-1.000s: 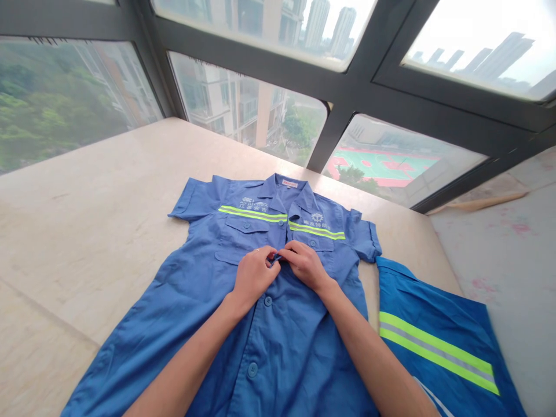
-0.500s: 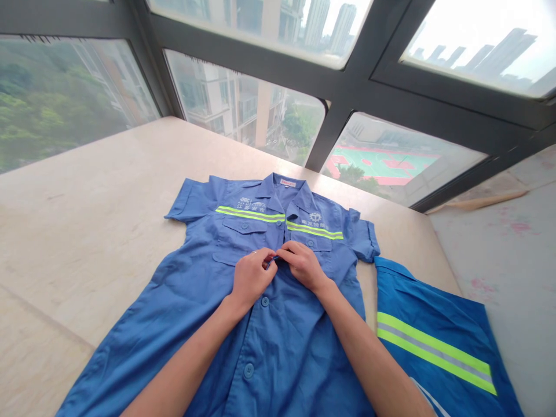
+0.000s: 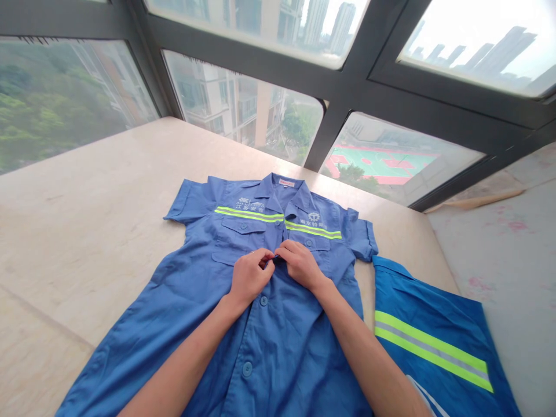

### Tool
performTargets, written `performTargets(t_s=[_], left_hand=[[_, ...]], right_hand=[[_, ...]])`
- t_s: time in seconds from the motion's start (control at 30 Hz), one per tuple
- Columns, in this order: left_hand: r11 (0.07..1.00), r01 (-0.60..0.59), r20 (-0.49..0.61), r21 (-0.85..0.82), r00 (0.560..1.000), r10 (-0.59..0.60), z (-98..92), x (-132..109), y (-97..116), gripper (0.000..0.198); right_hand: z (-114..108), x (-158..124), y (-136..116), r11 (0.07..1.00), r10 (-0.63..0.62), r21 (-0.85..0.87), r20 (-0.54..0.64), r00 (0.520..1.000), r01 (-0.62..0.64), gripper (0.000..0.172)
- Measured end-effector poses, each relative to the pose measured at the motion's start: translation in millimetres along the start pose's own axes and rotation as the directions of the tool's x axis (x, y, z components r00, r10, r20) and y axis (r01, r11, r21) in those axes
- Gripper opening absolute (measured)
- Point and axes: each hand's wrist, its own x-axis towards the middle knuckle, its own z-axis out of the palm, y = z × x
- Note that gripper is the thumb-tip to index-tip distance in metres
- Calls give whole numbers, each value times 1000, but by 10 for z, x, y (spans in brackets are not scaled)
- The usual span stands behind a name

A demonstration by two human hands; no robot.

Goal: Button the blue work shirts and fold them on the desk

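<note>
- blue work shirt [image 3: 182,313] flat on stone ledge [image 3: 78,220], front up, collar toward window
- left hand [image 3: 251,277] and right hand [image 3: 300,264] meet at placket mid-chest, just below chest pockets
- both hands curled, fingertips pinching fabric at placket; button there hidden by fingers
- two lower buttons visible nearer the person
- second blue garment with hi-vis stripe [image 3: 430,347] just right of shirt, untouched

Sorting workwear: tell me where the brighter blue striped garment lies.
Head view, lower right: the brighter blue garment lies on the ledge, just right of the blue shirt.
</note>
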Motion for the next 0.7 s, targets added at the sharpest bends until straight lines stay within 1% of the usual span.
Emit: performTargets(t_s=[0.13, 0.23, 0.47, 0.7], left_hand=[[998, 12, -7, -59, 1000, -13, 7, 6, -23, 14], [999, 18, -7, -51, 1000, -19, 8, 6, -35, 14], [1000, 0, -34, -27, 999, -1, 10, -13, -47, 11], [1000, 3, -22, -7, 1000, -4, -1, -18, -18, 10]], right_hand=[[-9, -18, -12, 1000, 2, 28, -46, 999, -1, 38], [-12, -28, -7, 997, -8, 77, -64, 998, 12, 42], [-11, -32, 16, 991, -19, 133, -42, 999, 25, 41], [-15, -17, -7, 996, -11, 92, -50, 999, 15, 36]])
